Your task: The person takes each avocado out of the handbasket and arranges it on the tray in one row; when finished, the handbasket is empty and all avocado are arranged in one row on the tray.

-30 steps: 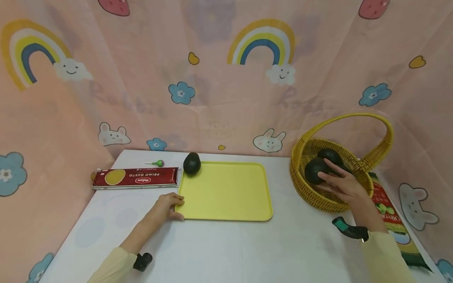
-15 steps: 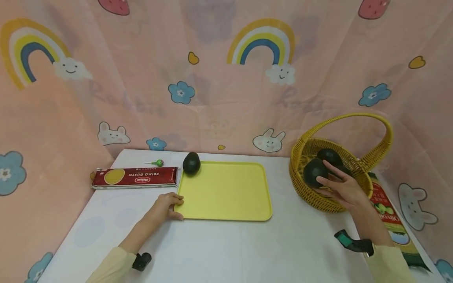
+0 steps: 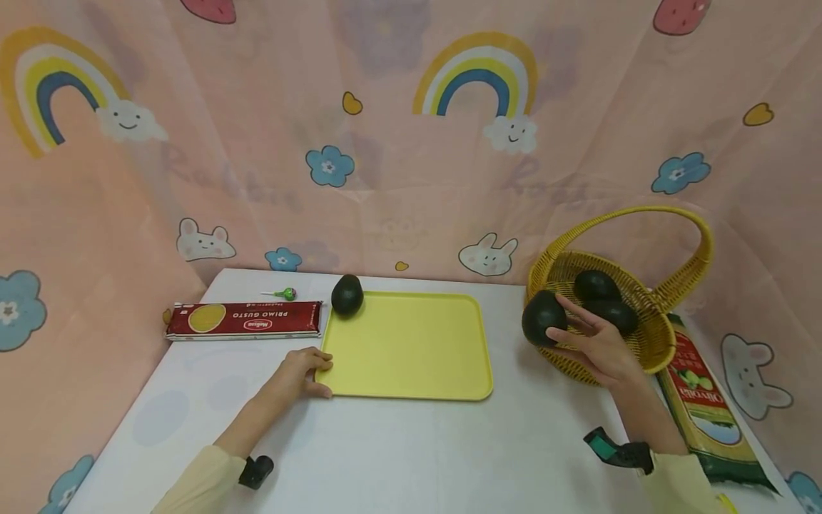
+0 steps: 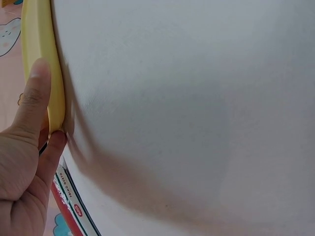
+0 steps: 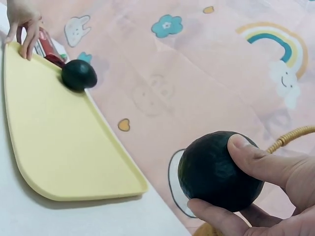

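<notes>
1. Red packet (image 3: 244,320) on the desk (image 3: 411,457) – "PRIMO GUSTO" reads in pale capitals on its face, with the brand "Melissa" in a small red oval (image 3: 258,325) next to it.
2. Same packet, seen from the left wrist – "PRIMO GUSTO" appears again on its pale side strip, near a red oval too small to read.
3. Red, gold and green bag (image 3: 716,414) at the right – large lettering on the red panel reads as "Olivoilà".
4. Pink backdrop (image 3: 398,207): faint lettering, not clearly legible.

Tray (image 3: 411,346) smooth matt plastic; basket (image 3: 661,339) rough, woven; held avocado (image 5: 211,169) bumpy; backdrop (image 3: 411,196) creased cloth.
</notes>
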The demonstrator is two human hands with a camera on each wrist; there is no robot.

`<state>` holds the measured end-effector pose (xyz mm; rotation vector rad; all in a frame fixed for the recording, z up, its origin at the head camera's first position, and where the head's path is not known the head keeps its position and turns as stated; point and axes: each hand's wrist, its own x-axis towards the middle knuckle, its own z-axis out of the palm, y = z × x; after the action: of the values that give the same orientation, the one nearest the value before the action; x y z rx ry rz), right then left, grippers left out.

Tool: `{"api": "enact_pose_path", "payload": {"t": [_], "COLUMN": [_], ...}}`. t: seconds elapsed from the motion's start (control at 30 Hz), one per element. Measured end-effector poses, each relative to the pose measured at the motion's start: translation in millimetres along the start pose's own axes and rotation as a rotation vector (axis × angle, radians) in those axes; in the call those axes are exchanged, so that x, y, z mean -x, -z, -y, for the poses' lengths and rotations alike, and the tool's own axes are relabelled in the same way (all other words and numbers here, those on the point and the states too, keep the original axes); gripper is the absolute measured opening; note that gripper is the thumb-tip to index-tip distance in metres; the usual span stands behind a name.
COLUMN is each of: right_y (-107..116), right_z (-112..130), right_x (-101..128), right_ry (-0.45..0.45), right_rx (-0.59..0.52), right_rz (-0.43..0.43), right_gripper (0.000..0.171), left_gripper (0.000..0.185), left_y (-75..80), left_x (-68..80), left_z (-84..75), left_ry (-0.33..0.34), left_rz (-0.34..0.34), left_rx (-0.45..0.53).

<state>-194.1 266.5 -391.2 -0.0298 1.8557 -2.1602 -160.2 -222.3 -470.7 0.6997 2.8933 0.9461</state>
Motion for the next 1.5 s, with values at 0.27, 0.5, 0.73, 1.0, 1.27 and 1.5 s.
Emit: {"api": "enact_pose_path", "payload": {"t": [0.27,0.5,0.73,1.0,1.27,1.5], "right_y": [-21.5,-33.7,-40.3,-54.7,-63.4,-67.0], "right_z": [-10.3,-22.3,-35.1,-44.8,-59.8,-67.2], "right_x": [-14.0,-31.1,-44.0,-63.1,-77.5,-85.3], "right_ry": [-0.008,0.006,0.012,0.021,0.031,0.049], "right_rx": [0.095,0.172,0.160,0.129,0.055,0.055], "right_rz": [-0.013,0.019,0.067,0.126,0.181,0.158], "right_gripper": [0.067,0.068,0.066,0.068,0.069,0.069], "left_gripper": [0.052,0.051,0.050,0.050,0.050,0.049], "left_y": [-0.1,0.9,-1.6,1.3,3.5,3.9], "left_x": [-0.2,-1.8,-4.2,-2.3,1.4,-1.0], "left_z": [0.3,0.1,-1.4,-1.9,-4.4,-5.5], "left_ry": [0.000,-0.010,-0.032,0.037,0.035,0.029], "left_rz": [0.012,0.010,0.003,0.021,0.032,0.028], "left_rx": [-0.002,-0.020,-0.026,-0.024,-0.028,-0.004]}}
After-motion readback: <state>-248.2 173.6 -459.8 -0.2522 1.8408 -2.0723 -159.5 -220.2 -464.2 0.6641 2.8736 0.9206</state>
